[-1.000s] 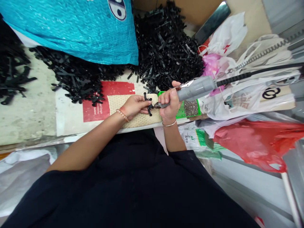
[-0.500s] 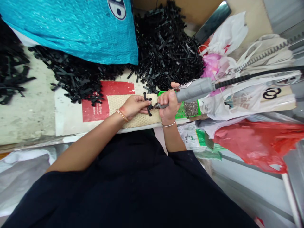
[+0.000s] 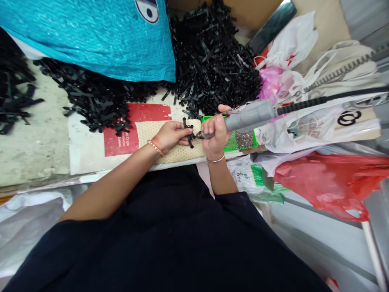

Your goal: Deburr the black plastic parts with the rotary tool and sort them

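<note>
Between the fingertips of my left hand (image 3: 172,137) is a small black plastic part (image 3: 190,140) with slim arms, held over a beige honeycomb-patterned mat (image 3: 167,154). My right hand (image 3: 216,134) is wrapped round the front of a grey electric screwdriver (image 3: 251,115), which lies nearly level. Its tip (image 3: 199,135) points left and meets the black part; whether a screw sits there is too small to tell. Just behind my right hand is a bright green tray (image 3: 231,142), partly hidden by the hand and tool, with small metal screws (image 3: 244,139) heaped at its right end.
Large heaps of black plastic parts (image 3: 212,61) cover the back of the table, more of them (image 3: 100,97) beside a blue sack (image 3: 91,40). Plastic bags (image 3: 291,48) crowd the right; a red bag (image 3: 331,182) hangs below. A coiled cord (image 3: 346,71) runs to the upper right.
Both hands, the black part and the screwdriver hold almost the same pose. The view has shifted very slightly.
</note>
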### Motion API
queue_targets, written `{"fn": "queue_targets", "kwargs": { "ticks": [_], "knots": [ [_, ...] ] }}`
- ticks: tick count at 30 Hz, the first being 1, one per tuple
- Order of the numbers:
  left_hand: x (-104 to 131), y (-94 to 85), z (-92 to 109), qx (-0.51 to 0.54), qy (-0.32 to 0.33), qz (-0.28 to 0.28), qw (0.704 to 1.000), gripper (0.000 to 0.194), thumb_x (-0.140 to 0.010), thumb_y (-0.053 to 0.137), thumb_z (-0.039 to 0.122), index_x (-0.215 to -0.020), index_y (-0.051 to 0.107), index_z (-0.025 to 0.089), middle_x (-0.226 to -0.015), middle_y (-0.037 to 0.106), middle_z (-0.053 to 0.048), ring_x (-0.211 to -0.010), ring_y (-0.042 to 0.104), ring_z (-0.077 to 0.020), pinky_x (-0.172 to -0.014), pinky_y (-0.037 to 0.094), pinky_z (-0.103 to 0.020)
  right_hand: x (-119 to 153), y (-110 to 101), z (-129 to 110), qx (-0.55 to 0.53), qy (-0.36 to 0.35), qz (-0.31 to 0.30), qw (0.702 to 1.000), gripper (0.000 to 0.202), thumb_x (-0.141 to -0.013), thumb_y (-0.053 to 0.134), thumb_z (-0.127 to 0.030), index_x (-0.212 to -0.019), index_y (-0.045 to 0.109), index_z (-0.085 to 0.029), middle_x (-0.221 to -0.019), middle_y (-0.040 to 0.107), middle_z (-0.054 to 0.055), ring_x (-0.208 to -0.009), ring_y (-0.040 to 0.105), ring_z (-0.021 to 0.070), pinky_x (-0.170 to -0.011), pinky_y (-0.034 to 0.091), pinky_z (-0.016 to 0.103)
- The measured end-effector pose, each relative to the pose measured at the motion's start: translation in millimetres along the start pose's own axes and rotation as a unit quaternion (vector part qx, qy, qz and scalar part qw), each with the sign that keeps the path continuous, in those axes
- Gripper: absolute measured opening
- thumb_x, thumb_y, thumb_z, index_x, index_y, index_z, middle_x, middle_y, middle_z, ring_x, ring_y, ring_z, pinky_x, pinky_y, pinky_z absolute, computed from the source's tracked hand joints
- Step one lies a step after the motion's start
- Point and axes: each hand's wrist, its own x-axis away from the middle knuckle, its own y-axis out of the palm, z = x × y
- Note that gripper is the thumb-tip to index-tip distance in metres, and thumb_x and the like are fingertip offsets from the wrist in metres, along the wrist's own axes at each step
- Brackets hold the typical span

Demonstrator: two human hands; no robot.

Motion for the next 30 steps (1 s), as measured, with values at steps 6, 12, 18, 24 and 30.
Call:
{"fn": "queue_targets", "kwargs": {
  "ticks": [6, 12, 18, 24, 30],
  "knots": [
    [0.8, 0.1, 1.3, 0.005, 0.0, -0.007, 1.0, 0.033, -0.085, 0.091, 0.016, -0.07, 0.062, 0.015, -0.067, 0.072, -0.004, -0.057, 0.072, -0.0126, -0.06, 0.064, -0.022, 0.0, -0.4, 3.5, 0.015, -0.009, -0.013, 1.0, 0.05, -0.084, 0.072, -0.073, -0.106, 0.054, -0.032, -0.055, 0.029, -0.014, -0.042, 0.04, 0.0095, -0.047, 0.039, 0.028],
    [-0.3, -1.1, 0.0, -0.001, -0.001, -0.004, 1.0, 0.032, -0.085, 0.09, 0.016, -0.07, 0.062, 0.015, -0.067, 0.073, -0.005, -0.057, 0.072, -0.013, -0.062, 0.065, -0.024, 2.9, 0.9, 3.9, 0.036, -0.006, -0.025, 0.999, 0.052, -0.083, 0.069, -0.077, -0.103, 0.051, -0.032, -0.055, 0.03, -0.014, -0.043, 0.04, 0.01, -0.047, 0.04, 0.029],
    [-1.9, -1.1, -0.2, -0.005, 0.005, 0.002, 1.0, 0.035, -0.083, 0.091, 0.016, -0.065, 0.062, 0.014, -0.064, 0.071, -0.005, -0.055, 0.069, -0.0132, -0.058, 0.064, -0.025, 4.3, -0.7, 7.4, 0.027, -0.006, -0.079, 0.996, 0.051, -0.082, 0.072, -0.076, -0.098, 0.051, -0.032, -0.051, 0.03, -0.015, -0.039, 0.036, 0.0111, -0.043, 0.039, 0.03],
    [-3.5, -1.5, -1.8, -0.004, 0.003, 0.012, 1.0, 0.037, -0.08, 0.093, 0.017, -0.063, 0.061, 0.014, -0.064, 0.071, -0.006, -0.056, 0.07, -0.0143, -0.058, 0.064, -0.026, -4.0, -6.2, 13.1, 0.015, 0.046, -0.158, 0.986, 0.057, -0.08, 0.076, -0.081, -0.095, 0.052, -0.031, -0.051, 0.031, -0.015, -0.039, 0.038, 0.0098, -0.043, 0.04, 0.029],
    [-4.4, -2.8, -2.6, -0.019, 0.0, -0.001, 1.0, 0.034, -0.079, 0.094, 0.02, -0.066, 0.063, 0.013, -0.064, 0.072, -0.005, -0.056, 0.07, -0.0139, -0.059, 0.064, -0.025, -5.1, -1.8, 18.4, 0.007, 0.039, -0.191, 0.981, 0.053, -0.081, 0.076, -0.075, -0.101, 0.054, -0.03, -0.053, 0.039, -0.016, -0.038, 0.039, 0.0077, -0.043, 0.04, 0.026]
  ]
}}
